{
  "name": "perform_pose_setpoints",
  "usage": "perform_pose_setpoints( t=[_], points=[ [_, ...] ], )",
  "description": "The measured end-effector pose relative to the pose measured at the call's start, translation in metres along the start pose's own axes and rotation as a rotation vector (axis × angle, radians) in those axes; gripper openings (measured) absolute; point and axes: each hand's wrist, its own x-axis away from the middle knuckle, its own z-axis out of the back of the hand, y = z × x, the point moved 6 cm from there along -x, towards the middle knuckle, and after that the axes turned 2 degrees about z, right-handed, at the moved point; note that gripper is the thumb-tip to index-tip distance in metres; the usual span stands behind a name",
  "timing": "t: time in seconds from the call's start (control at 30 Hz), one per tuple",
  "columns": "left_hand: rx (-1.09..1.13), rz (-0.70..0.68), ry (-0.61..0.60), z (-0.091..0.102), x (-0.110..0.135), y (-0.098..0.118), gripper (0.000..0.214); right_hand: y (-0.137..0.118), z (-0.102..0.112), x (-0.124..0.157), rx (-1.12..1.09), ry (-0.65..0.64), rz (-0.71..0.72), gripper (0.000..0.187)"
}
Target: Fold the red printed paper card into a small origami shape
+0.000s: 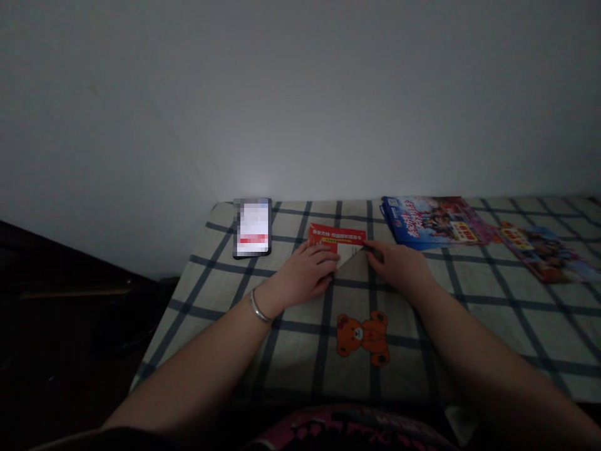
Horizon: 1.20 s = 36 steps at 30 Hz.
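The red leaflet [337, 236] lay on the table [469, 294] near its far edge, its long axis running from 9 to 3 o'clock, with a pale part below the red strip that looked folded on a slant, though the dim light left that unsure. Both hands met it from the 6 o'clock side. The left hand [307, 272], a bangle [258, 307] on its wrist, rested palm down with its fingers [323, 254] spread flat over the leaflet's lower left part. The right hand [399, 263] touched the right end with its fingertips; whether they pinched the paper or only pressed it could not be told. Of the two, the left covered more of it. A phone [252, 227] lay at 9 o'clock of the leaflet, a blue booklet [432, 220] at 3 o'clock, another booklet [547, 252] farther that way, and a printed bear [362, 337] at 6 o'clock.
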Motion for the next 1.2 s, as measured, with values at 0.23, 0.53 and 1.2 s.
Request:
perform_pose_setpoints(
  t=[0.23,0.53,1.2],
  points=[
    [-0.003,0.031,0.134,0.004,0.001,-0.006,0.022,0.002,-0.008,-0.004,0.007,0.039,0.065,0.039],
    [-0.045,0.018,0.138,0.001,0.002,-0.013,0.026,-0.015,-0.006,0.002,0.015,0.087,0.236,0.03],
    [-0.044,0.056,0.156,0.004,0.003,-0.018,0.029,-0.028,-0.014,0.012,-0.644,-0.03,0.534,0.034]
  ],
)
